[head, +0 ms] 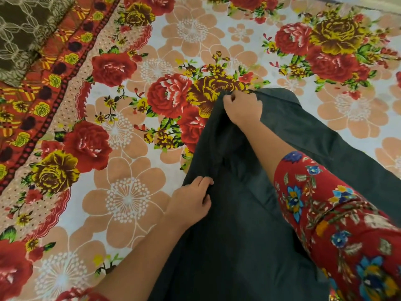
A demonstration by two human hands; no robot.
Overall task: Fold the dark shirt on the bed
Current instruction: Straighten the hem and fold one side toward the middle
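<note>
The dark shirt (249, 213) lies on the floral bed (130, 148), filling the lower centre and right of the frame. The right hand (243, 109), at centre, has its fingers (233, 98) curled together, pinching the shirt's upper edge. The left hand (191, 203), lower centre, grips the shirt's left edge, fingers (202, 182) closed on the cloth. A red flowered sleeve (336, 224) covers the right arm. A brown patterned cloth (23, 29) sits at upper left.

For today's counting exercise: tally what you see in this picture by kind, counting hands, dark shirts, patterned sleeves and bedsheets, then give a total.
Hands: 2, the left hand and the right hand
Dark shirt: 1
Red floral sleeve: 1 in clear view
Floral bedsheet: 1
Total: 5
</note>
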